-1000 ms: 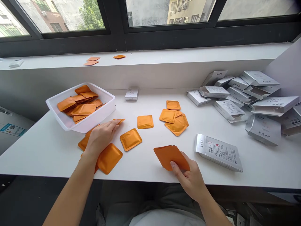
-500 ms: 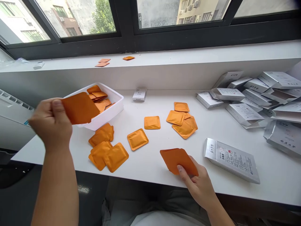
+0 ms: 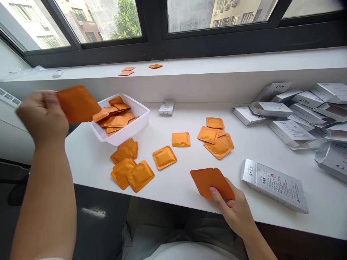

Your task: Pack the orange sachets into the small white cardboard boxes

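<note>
My left hand point(image 3: 45, 117), raised at the left and slightly blurred, pinches an orange sachet point(image 3: 78, 104) in front of the white bin's left side. In my right hand point(image 3: 235, 206), above the table's front edge, are orange sachets point(image 3: 213, 183) stacked together; I cannot tell how many. The white plastic bin point(image 3: 141, 117) holds a heap of orange sachets point(image 3: 118, 121). In front of it lies a loose cluster of sachets point(image 3: 140, 176). Two single sachets, one near the middle point(image 3: 164, 157) and one behind it point(image 3: 181, 139), lie flat. Another cluster point(image 3: 219, 146) rests to their right.
A silver printed box point(image 3: 275, 186) lies right of my right hand. Many silver boxes point(image 3: 295, 131) are piled at the back right. A small white box point(image 3: 166, 107) stands by the wall. Several thin orange pieces point(image 3: 127, 70) are on the window sill point(image 3: 217, 66).
My left hand has moved left and away from the bin with its sachet, uncovering more of the bin. My right hand keeps its stack. The whole view has shifted slightly.
</note>
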The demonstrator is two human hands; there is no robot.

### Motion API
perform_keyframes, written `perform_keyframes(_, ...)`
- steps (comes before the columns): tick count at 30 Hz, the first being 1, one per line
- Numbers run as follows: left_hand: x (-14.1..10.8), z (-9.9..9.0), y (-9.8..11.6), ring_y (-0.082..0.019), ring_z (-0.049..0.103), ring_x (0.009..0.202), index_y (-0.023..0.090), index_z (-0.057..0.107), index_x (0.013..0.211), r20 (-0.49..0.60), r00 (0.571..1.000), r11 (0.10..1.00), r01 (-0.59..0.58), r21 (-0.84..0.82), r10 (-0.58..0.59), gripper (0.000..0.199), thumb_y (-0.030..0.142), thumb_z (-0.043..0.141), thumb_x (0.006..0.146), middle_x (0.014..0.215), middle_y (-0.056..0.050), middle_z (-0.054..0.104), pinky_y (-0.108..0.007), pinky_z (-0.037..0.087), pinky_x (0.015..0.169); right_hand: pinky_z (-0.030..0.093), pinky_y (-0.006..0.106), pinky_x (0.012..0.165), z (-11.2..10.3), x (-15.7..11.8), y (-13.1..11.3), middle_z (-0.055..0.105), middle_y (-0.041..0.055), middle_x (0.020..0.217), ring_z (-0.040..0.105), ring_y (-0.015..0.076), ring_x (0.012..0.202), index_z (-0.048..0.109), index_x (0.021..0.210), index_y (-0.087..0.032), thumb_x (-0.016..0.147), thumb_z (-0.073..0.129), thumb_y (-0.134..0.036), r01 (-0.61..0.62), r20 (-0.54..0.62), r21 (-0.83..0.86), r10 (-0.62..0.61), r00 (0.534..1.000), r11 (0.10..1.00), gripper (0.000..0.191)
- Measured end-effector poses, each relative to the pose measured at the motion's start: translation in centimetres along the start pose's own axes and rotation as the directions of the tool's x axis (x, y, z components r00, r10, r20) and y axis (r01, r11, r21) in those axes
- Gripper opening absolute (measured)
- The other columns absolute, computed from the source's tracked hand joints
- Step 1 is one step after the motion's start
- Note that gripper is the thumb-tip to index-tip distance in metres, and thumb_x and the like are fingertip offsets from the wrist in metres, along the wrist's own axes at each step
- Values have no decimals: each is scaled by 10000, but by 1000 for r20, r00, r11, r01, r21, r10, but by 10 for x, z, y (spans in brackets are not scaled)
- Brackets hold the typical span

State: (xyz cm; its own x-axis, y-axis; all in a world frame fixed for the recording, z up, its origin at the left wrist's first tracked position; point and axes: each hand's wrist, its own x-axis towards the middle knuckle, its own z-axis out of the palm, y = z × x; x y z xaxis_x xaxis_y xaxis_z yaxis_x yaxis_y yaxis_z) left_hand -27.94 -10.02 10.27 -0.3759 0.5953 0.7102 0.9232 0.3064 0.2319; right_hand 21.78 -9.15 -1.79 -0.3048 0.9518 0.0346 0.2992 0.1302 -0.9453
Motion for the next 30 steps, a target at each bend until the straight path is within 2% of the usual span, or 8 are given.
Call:
perform_keyframes(3, -3, 9, 19, -295, 619, 936, 71, 609, 1193, 34, 985, 973, 160, 166, -168, 497, 413, 435, 877, 1063, -104, 679, -465, 484, 811, 342, 223, 378, 0, -1, -3, 499, -11, 653, 440, 119, 513, 593, 874, -205, 877, 519, -449, -14, -12, 4, 14, 1000, 1000, 256)
perform_keyframes(7, -69, 8, 71, -289, 630, 902, 137, 689, 992, 31, 997, 965, -82, 247, 77, 387, 405, 424, 906, 999, -104, 706, -452, 451, 830, 377, 223, 406, 0, -1, -1, 517, -5, 669, 486, 128, 542, 594, 855, -205, 874, 526, -456, -39, 2, 18, 39, 999, 999, 261)
perform_keyframes(10, -135, 13, 130, -251, 606, 1047, 221, 648, 1085, 382, 826, 887, -461, 33, 415, 312, 419, 487, 906, 1172, -63, 674, -413, 394, 936, 400, 225, 418, 0, 1, 2, 544, 6, 687, 518, 141, 569, 598, 861, -201, 876, 524, -451, -30, 18, 7, 30, 999, 1000, 261)
perform_keyframes(12, -165, 24, 165, -281, 524, 1209, 225, 572, 1246, 506, 738, 860, -510, -13, 445, 474, 522, 497, 884, 1343, -82, 573, -431, 352, 1003, 403, 225, 413, 0, 1, 3, 543, 4, 671, 511, 141, 557, 598, 853, -199, 870, 537, -441, -10, 33, -17, 10, 999, 1000, 251)
perform_keyframes(21, -177, 50, 208, -236, 677, 795, 148, 630, 1117, 584, 624, 827, -540, -157, 519, 287, 196, 453, 898, 1040, -136, 718, -370, 486, 680, 385, 225, 384, -3, -2, 3, 560, 13, 640, 491, 142, 522, 609, 833, -200, 854, 569, -444, -7, 1, 18, 7, 1000, 1000, 249)
perform_keyframes(25, -154, 13, 194, -152, 633, 585, 256, 681, 930, 245, 800, 836, -516, -186, 548, 240, 128, 499, 840, 683, 13, 712, -296, 471, 598, 360, 221, 356, -2, -2, 3, 565, 16, 641, 492, 147, 527, 612, 828, -203, 849, 572, -452, -23, -12, 40, 23, 1000, 999, 253)
perform_keyframes(29, -92, -34, 139, -213, 644, 659, 267, 677, 1042, -197, 956, 971, -192, 141, 218, 230, 276, 582, 833, 783, -17, 716, -351, 486, 622, 398, 229, 398, 0, -2, 0, 545, 7, 638, 486, 141, 526, 612, 809, -206, 853, 566, -460, -26, -6, 44, 26, 1000, 999, 262)
perform_keyframes(30, -76, -41, 121, -254, 663, 808, 270, 626, 1180, -150, 983, 979, -78, 189, 107, 330, 308, 535, 865, 903, -40, 716, -396, 491, 729, 395, 230, 398, 0, -2, 0, 537, 5, 638, 475, 137, 520, 612, 807, -206, 854, 564, -461, -22, 1, 41, 22, 1000, 999, 264)
